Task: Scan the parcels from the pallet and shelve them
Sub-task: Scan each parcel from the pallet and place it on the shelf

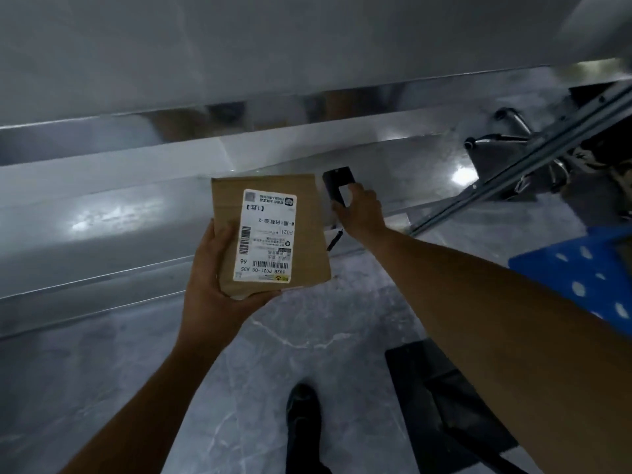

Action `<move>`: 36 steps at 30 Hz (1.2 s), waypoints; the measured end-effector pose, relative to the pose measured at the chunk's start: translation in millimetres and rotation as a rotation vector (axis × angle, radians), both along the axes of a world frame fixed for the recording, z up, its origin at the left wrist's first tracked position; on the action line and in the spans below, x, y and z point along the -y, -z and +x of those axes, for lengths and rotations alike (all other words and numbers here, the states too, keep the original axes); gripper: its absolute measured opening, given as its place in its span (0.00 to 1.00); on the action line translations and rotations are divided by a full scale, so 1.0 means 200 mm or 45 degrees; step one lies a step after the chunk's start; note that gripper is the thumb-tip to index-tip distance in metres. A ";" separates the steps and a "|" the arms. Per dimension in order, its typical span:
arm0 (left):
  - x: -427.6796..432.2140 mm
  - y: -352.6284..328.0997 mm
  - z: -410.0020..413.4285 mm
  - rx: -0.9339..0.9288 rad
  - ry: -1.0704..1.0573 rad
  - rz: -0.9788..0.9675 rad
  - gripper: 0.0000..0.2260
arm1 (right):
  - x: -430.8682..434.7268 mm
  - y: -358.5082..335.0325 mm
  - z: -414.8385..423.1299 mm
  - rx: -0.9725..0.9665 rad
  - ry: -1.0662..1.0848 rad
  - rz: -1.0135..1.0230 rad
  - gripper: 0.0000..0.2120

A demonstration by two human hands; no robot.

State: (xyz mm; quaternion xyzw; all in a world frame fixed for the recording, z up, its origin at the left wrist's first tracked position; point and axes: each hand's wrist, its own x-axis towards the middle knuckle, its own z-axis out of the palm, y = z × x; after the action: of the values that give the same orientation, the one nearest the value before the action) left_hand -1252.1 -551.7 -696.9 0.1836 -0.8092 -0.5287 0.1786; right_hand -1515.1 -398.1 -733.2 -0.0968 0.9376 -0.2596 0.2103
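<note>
Cardboard parcel (270, 234) is looking light and stiff, left hand (212, 289) curling round its lower edge, right hand (360, 213) gripping scanner (337, 181).

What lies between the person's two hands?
Head view: the brown parcel, held by the left hand; the right hand grips a dark scanner beside it.

Parcel depot: grey metal shelving (102, 213), blue pallet (578, 268), labelled parcel (272, 234).

Grey marbled floor (307, 336), metal shelving (102, 206), dim.
</note>
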 end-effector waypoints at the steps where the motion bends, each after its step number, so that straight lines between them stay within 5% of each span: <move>1: 0.01 0.04 -0.01 0.008 -0.017 0.006 0.52 | 0.03 0.07 -0.05 -0.027 -0.019 0.079 0.34; 9: 0.06 0.17 0.02 0.073 -0.102 -0.024 0.53 | 0.11 0.39 -0.18 -0.149 -0.111 0.557 0.41; 18: 0.02 -0.11 0.30 0.069 -0.149 0.011 0.50 | -0.03 0.12 0.12 0.036 -0.138 0.410 0.29; 24: 0.03 -0.41 0.76 0.046 -0.195 -0.048 0.51 | -0.09 -0.39 0.66 0.209 -0.291 0.072 0.27; 31: 0.10 -0.93 1.45 -0.001 -0.229 -0.239 0.52 | -0.14 -1.33 1.47 0.075 -0.649 -0.223 0.21; 36: 0.21 -1.45 1.90 0.018 -0.269 -0.407 0.53 | -0.16 -2.13 1.98 -0.293 -1.025 0.010 0.31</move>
State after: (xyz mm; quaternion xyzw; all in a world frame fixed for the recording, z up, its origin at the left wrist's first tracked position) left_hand -872.9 -594.7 -406.0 0.2403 -0.8604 -0.3705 0.2545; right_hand -1118.3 -365.8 -307.9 -0.4831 0.8432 -0.1407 0.1892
